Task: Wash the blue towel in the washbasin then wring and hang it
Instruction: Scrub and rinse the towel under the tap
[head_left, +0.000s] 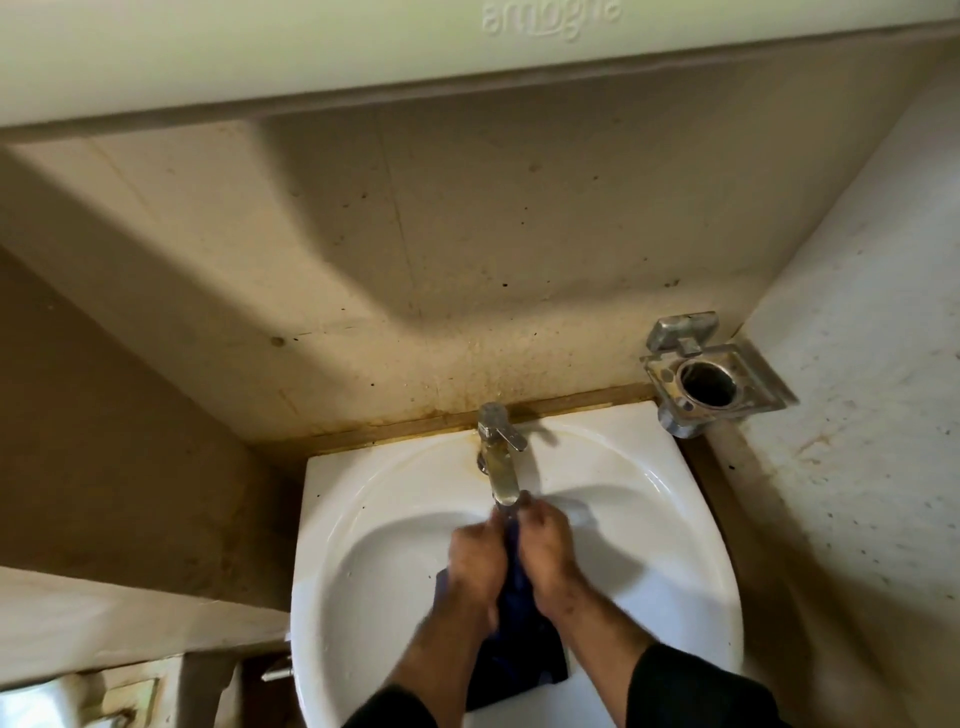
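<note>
White washbasin w/ steel tap, stained beige wall behind.

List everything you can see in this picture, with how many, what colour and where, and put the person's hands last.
washbasin: one, white, centre bottom, against the stained wall.
tap: one, tarnished metal, at the back rim of the washbasin, spout pointing toward the hands.
blue towel: one, dark blue, bunched between the two hands over the bowl, its lower end lying toward the front rim.
metal holder: one, chrome, square with a round hole, fixed to the wall at the right above the washbasin's corner.
cabinet: one, pale, across the top.
left hand: one, grip round the towel, dark sleeve.
right hand: one, grip round the towel just under the spout, dark sleeve.
</note>
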